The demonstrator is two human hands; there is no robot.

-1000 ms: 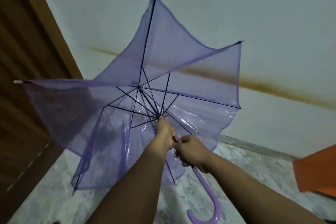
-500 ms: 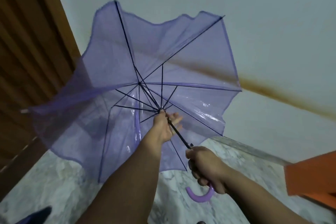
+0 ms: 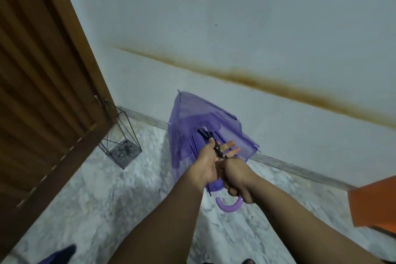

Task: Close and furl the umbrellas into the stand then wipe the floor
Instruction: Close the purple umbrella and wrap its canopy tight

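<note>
Head view: hands (image 3: 222, 169) hold unlabelled purple umbrella (image 3: 192, 126).

Door (image 3: 42, 83): brown wood with vertical grooves, filling the left side of the view; a small metal fitting shows on its right edge.
Wall (image 3: 235, 17): pale, plain surface behind the scene, meeting the door frame at left.
Stain (image 3: 246, 78): rust-brown streak running across the wall, slanting down to the right.
Skirting (image 3: 300, 170): grey stone strip along the foot of the wall.
Orange object (image 3: 374, 203): flat-sided, cut off by the right edge; its kind cannot be told.
Dark blue object (image 3: 59, 256): a corner only, at the bottom edge, left.
</note>
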